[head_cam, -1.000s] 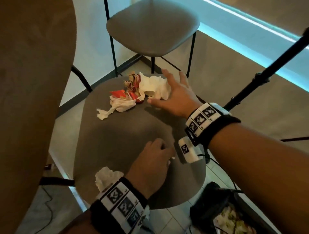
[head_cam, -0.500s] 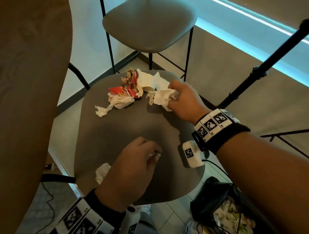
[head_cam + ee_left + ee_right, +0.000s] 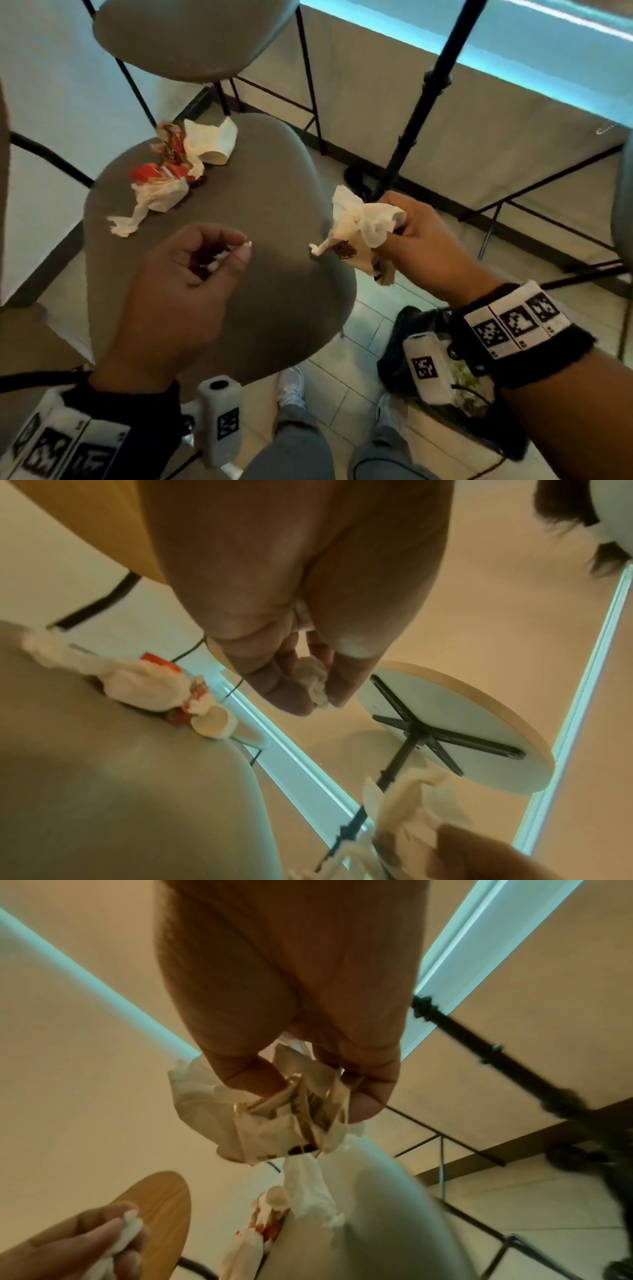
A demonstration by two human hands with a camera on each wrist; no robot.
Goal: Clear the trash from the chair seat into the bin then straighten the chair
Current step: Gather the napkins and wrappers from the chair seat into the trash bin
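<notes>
The grey chair seat (image 3: 246,212) fills the middle of the head view. At its far left lies a heap of crumpled white napkins and red wrappers (image 3: 171,174), also seen as trash (image 3: 150,688). My left hand (image 3: 202,260) hovers above the seat's near part and pinches a small white tissue scrap (image 3: 245,246) (image 3: 313,683) between thumb and fingers. My right hand (image 3: 407,236) is off the seat's right edge and grips a wad of napkin and printed wrapper (image 3: 359,233) (image 3: 274,1112). A black bin bag (image 3: 445,383) with trash inside sits on the floor below my right wrist.
A second grey chair (image 3: 185,37) stands behind. A black tripod pole (image 3: 428,96) rises just past my right hand. A wooden round table (image 3: 161,1202) is at the left. Black metal bench frames (image 3: 534,219) run along the right, and my shoes (image 3: 291,387) stand on the tiled floor.
My right hand closed on a napkin wad at the pile and lifted it right, off the seat. My left hand picked up a small tissue scrap and rose from the seat.
</notes>
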